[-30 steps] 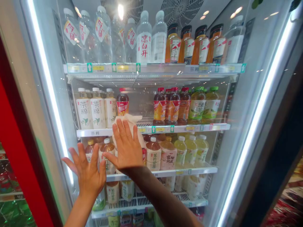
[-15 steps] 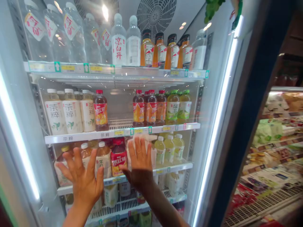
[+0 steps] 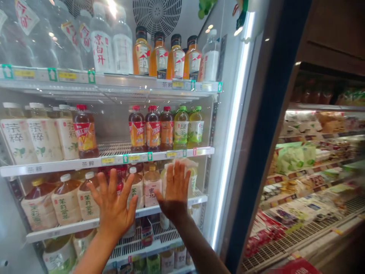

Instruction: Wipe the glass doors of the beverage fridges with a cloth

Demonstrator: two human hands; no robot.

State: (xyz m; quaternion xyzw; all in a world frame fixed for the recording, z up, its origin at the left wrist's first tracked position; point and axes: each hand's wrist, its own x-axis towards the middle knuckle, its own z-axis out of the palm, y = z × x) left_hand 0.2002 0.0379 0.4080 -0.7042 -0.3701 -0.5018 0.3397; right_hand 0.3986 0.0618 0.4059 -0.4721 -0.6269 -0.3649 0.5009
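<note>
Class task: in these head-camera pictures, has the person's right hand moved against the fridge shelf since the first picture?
Yes: the right hand moved down and rightward: its fingertips have dropped below the shelf edge, past the green tag.

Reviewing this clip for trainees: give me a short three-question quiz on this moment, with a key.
1. Short answer: under which hand does the crumpled white cloth lie, against the clear glass fridge door?
2. True or false: the left hand has its fingers spread.
3. Multiple choice: beyond the dark blue door frame, what shows on the right?
A. Open shelves of packaged food
B. A bare brick wall
C. A row of shopping trolleys

Key: 1. The right hand. 2. True. 3. A.
</note>
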